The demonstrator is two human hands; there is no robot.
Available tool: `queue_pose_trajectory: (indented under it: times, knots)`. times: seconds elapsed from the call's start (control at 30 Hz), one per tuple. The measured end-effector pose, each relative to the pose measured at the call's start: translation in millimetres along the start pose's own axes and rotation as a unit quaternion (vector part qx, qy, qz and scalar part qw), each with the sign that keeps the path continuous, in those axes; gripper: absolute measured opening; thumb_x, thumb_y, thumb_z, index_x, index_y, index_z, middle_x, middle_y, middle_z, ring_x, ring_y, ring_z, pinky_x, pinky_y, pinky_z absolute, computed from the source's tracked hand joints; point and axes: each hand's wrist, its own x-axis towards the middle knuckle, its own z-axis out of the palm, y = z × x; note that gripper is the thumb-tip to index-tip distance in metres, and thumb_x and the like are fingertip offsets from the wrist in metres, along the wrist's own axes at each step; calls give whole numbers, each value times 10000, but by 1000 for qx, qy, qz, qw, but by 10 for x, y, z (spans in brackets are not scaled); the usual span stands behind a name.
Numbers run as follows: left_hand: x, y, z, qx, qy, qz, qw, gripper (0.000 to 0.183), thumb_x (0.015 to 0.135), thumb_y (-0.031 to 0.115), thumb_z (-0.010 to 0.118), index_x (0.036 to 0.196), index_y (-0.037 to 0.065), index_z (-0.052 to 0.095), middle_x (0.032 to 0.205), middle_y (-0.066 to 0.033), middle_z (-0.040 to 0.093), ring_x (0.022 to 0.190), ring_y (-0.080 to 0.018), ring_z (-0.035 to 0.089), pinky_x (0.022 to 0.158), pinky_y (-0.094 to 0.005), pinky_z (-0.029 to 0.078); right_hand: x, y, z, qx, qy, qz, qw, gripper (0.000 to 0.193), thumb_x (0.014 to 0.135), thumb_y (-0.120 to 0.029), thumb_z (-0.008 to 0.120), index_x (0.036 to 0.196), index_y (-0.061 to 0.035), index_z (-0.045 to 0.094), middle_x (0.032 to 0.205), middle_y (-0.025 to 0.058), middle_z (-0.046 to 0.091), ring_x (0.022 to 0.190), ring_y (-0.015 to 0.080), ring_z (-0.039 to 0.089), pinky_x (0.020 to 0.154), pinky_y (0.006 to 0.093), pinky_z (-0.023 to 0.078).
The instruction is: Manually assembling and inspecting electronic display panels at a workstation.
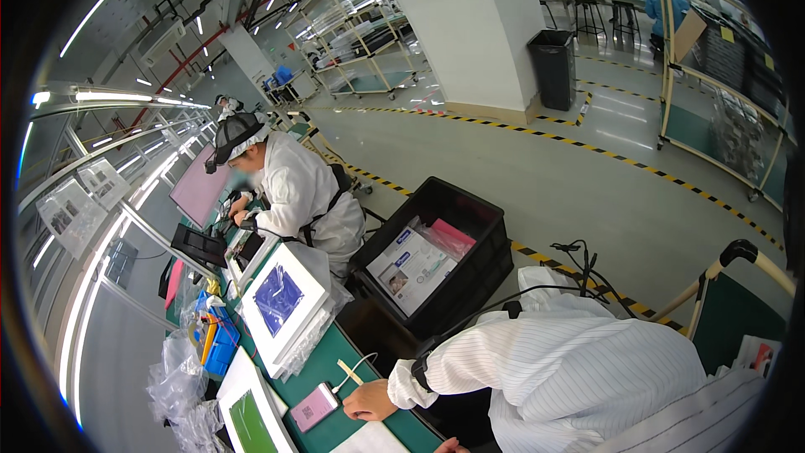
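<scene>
My right hand [370,401] rests low over the green bench, its fingers curled down and pressed together. Whatever they may hold is hidden. Beside its fingertips lies a pink power bank [314,407] with a white cable [355,366] plugged in. Just below that hand is the edge of a flat white piece [371,439], mostly cut off by the frame. Only a small part of my left hand [451,446] shows at the bottom edge; its fingers cannot be made out. A white-framed panel with a green face [251,422] lies left of the power bank.
Farther along the bench [334,351] sit stacked white frames with a blue-faced panel [288,298], a blue bin [221,341] and clear plastic bags [180,377]. A black crate [470,289] holding boxes stands beside the bench. A co-worker in white [298,180] sits beyond it.
</scene>
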Motion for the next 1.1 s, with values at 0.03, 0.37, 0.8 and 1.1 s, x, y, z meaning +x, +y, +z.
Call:
queue_pose_trajectory:
  times: [0.03,0.37,0.8,1.1]
  knots:
    - [-2,3,1,12,3,7,1000,159,884,60,548,1004,10,640,1018,-127,659,932,-222,626,797,-288,487,-1,3,-1,0,-1,0,1000,45,714,-35,541,751,-44,517,761,97,542,703,299,575,623,393,452]
    - [-6,327,5,7,8,-4,1000,161,892,83,547,1007,26,645,1014,-116,661,914,-221,627,782,-285,486,-4,24,1,0,-14,6,1000,54,736,-55,534,787,-47,519,777,85,537,729,296,569,646,387,452]
    - [0,-45,38,63,29,11,998,157,890,73,558,1009,14,642,1012,-113,661,909,-207,624,787,-284,483,1,-32,-34,8,-8,9,1000,50,712,-37,533,759,-37,516,764,105,538,703,306,568,632,393,450]
    - [-15,-249,128,93,58,11,994,157,887,69,563,1011,12,641,1009,-111,662,908,-200,623,779,-281,483,-11,27,-13,2,-7,2,1000,60,712,-38,535,769,-40,516,764,105,538,703,308,568,629,396,449]
